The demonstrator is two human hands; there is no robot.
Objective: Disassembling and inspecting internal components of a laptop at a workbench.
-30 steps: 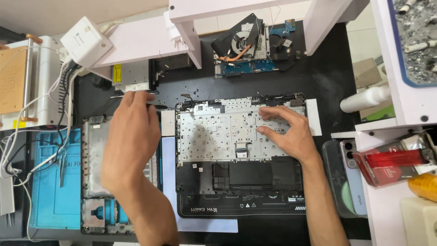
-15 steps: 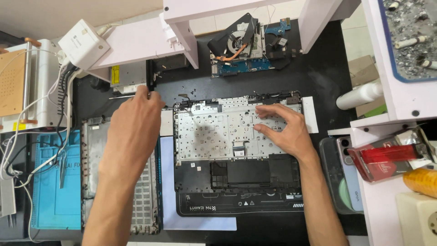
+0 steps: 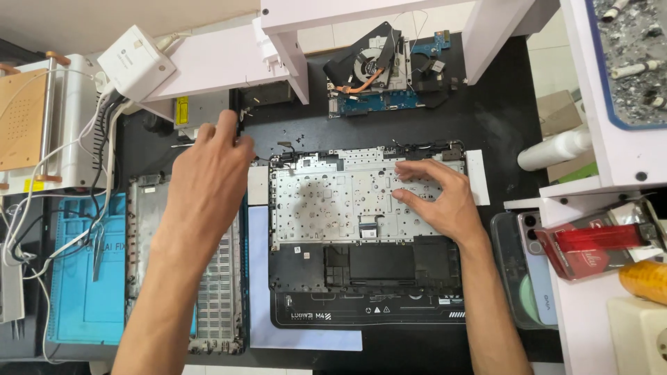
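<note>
An opened laptop base [image 3: 365, 264] lies on the black mat, its silvery keyboard backplate [image 3: 333, 201] facing up. My right hand [image 3: 438, 198] rests on the backplate's right side with fingers spread, holding nothing. My left hand [image 3: 208, 173] reaches up and left over the mat, fingertips close to a thin black part [image 3: 240, 114] near the shelf leg; I cannot tell whether it grips anything. Under my left forearm lies a grey bottom cover with vent slots [image 3: 222, 292].
A motherboard with fan [image 3: 379, 73] lies at the back. A blue work mat [image 3: 83, 278], tweezers and cables are at the left. White shelf legs [image 3: 292, 55] stand behind. A phone [image 3: 538, 264], a red packet [image 3: 597, 243] and a white bottle [image 3: 556, 149] are on the right.
My left hand has moved up and away from me toward the back left of the mat. My right hand has stayed on the keyboard backplate.
</note>
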